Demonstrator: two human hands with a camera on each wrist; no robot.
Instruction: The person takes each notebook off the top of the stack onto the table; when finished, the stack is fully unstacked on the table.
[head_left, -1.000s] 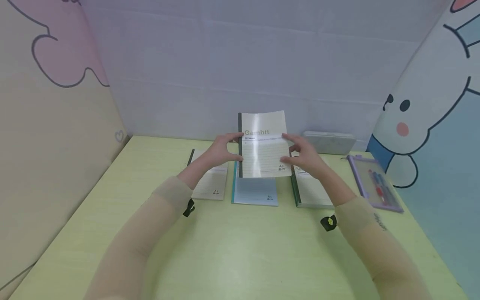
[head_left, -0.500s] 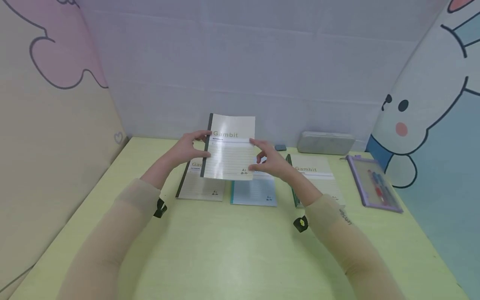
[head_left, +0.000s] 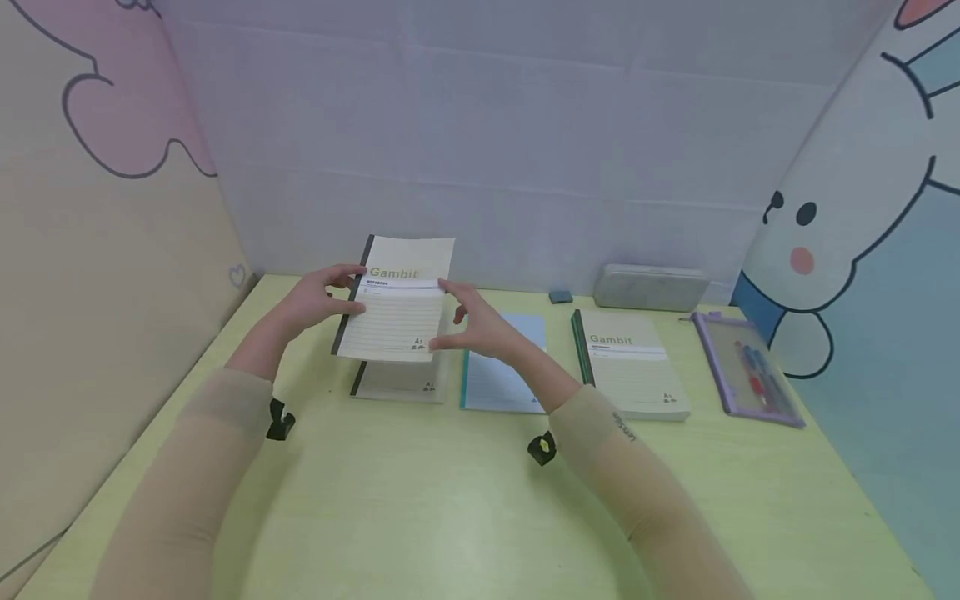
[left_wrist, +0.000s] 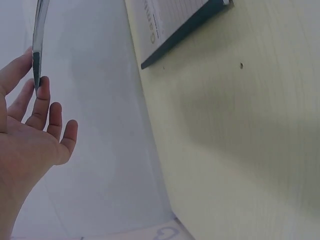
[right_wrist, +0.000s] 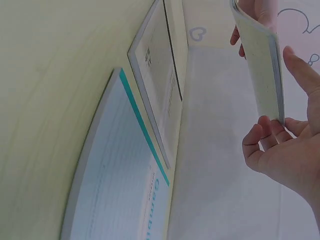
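Note:
A white Gambit notebook (head_left: 397,308) with a dark spine is held up between both hands, tilted toward the head camera. The left hand (head_left: 318,298) pinches its spine side, thumb in front and fingers behind; the left wrist view shows the notebook (left_wrist: 38,47) edge-on in that hand (left_wrist: 30,130). On the opposite edge, the right hand (head_left: 480,327) grips near the lower corner, as the right wrist view also shows with the hand (right_wrist: 292,145). Beneath the raised notebook lies another white notebook (head_left: 397,383) with a dark spine, partly covered by it in the head view.
A blue notebook (head_left: 495,387) lies mid-table, partly behind the right forearm. Right of it sits a stack of white notebooks (head_left: 637,375) with green and dark spines. Farther back are a grey case (head_left: 651,287) and a small dark block (head_left: 560,297). A purple-edged pouch (head_left: 742,375) holds pens.
Both hands have carried the white notebook leftward, from over the blue notebook to over the left white one. The stack on the right is now uncovered.

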